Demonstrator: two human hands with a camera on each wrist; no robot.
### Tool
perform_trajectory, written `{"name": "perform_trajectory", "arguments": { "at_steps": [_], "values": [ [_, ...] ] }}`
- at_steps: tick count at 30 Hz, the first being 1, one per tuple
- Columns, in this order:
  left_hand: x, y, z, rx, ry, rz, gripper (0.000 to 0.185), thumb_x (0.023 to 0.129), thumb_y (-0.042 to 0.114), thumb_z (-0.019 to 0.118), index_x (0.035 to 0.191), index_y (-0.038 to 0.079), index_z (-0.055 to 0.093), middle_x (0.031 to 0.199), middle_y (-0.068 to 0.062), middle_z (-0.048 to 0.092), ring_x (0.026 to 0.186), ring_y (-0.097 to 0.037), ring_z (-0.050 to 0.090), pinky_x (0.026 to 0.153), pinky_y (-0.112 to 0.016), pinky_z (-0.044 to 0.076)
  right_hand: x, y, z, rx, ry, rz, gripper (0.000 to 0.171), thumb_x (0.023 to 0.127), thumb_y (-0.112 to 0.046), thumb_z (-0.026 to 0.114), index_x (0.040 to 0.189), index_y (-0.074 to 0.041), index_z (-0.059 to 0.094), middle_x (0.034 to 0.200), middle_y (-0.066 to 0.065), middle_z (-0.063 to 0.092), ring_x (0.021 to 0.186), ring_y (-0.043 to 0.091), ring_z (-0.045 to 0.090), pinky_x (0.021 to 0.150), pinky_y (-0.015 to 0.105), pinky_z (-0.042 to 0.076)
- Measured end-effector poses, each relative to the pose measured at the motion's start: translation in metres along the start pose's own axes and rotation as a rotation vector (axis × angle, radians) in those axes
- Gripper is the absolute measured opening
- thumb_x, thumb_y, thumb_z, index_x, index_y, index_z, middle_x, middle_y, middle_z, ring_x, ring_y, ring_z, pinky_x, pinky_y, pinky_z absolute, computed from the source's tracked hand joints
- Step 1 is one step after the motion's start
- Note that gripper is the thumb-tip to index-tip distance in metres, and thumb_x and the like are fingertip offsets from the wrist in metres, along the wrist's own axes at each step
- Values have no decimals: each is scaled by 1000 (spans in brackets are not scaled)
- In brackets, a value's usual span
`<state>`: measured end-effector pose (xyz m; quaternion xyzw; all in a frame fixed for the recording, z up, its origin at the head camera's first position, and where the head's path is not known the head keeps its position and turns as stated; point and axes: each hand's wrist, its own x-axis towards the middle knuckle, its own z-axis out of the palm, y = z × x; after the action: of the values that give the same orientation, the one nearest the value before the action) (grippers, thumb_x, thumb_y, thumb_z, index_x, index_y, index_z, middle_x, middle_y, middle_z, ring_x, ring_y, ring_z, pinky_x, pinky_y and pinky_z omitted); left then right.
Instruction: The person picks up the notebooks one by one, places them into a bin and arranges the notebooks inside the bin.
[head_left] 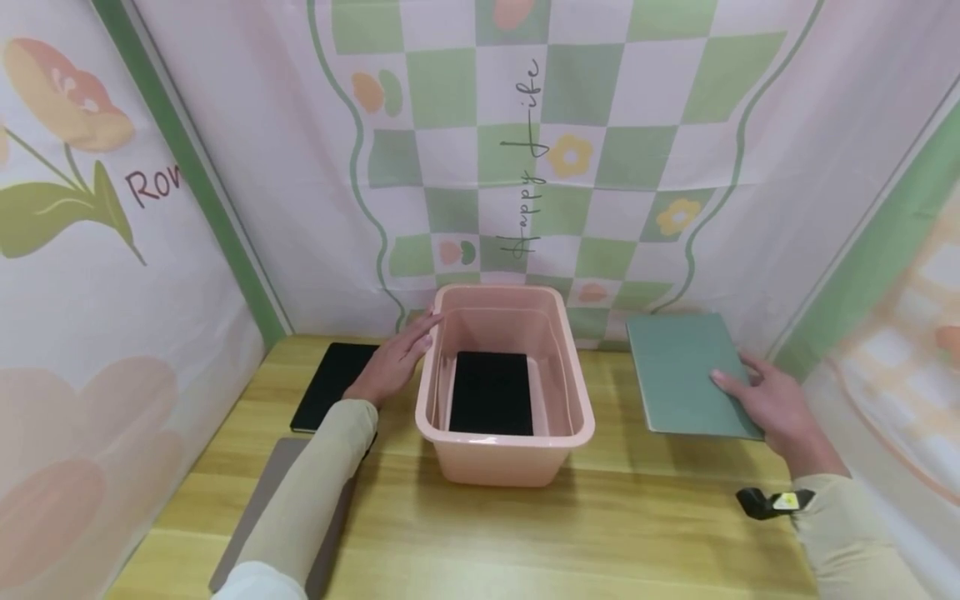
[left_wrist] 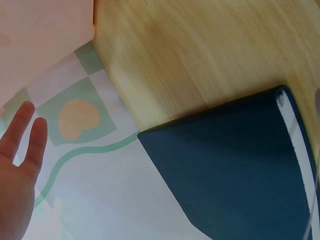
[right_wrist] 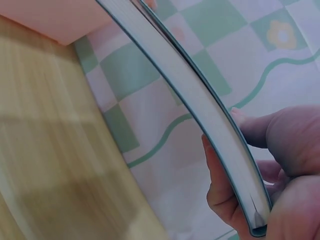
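My right hand (head_left: 780,408) grips a green hardcover notebook (head_left: 675,375) by its right edge, thumb on the cover and fingers underneath. The right wrist view shows the notebook's pale page edges (right_wrist: 200,112) between its covers, raised off the table. A pink plastic bin (head_left: 502,462) stands in the middle, with a black notebook (head_left: 491,392) lying flat inside. My left hand (head_left: 393,362) is at the bin's left rim with fingers extended; whether they touch it cannot be told. Below that hand lies another black notebook (head_left: 326,387), with its dark cover (left_wrist: 230,160) large in the left wrist view.
A flat grey-brown item (head_left: 277,471) lies on the wooden table (head_left: 465,533) at front left, partly hidden under my left sleeve. Printed fabric (head_left: 585,83) hangs behind the bin and along both sides. A black strap-like device (head_left: 772,502) sits at my right wrist.
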<state>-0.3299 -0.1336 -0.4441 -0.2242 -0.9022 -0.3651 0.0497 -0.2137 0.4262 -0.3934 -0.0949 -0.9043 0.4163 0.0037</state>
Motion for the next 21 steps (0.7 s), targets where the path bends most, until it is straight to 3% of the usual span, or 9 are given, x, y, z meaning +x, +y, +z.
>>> {"name": "perform_trajectory", "arguments": {
  "at_steps": [5, 11, 18, 21],
  "values": [
    [-1, 0, 1, -6, -11, -4, 58, 104, 68, 21, 159, 48, 27, 168, 28, 14, 159, -21, 22, 126, -60, 24, 3, -2, -3, 16, -17, 0, 92, 103, -49, 53, 162, 0, 2, 150, 52, 21, 113, 46, 61, 69, 27, 59],
    [-1, 3, -2, 16, 5, -3, 53, 105, 66, 22, 157, 53, 27, 169, 24, 16, 158, -19, 23, 127, -57, 24, 4, -11, -10, 23, -12, -6, 92, 103, -49, 54, 162, -1, 2, 150, 52, 21, 114, 48, 61, 73, 35, 63],
    [-2, 4, -3, 15, 8, 8, 51, 106, 64, 23, 156, 54, 27, 170, 22, 17, 159, -22, 24, 127, -57, 23, 1, -22, -13, 2, 9, -21, 91, 103, -49, 53, 162, 1, 4, 148, 53, 23, 122, 59, 53, 68, 27, 59],
    [-2, 4, -3, 14, 7, 15, 51, 107, 63, 23, 157, 52, 28, 170, 22, 17, 159, -22, 24, 127, -57, 23, 0, -26, -14, 1, 9, -10, 91, 103, -51, 53, 162, -1, 4, 150, 52, 22, 127, 64, 47, 71, 31, 61]
  ]
}}
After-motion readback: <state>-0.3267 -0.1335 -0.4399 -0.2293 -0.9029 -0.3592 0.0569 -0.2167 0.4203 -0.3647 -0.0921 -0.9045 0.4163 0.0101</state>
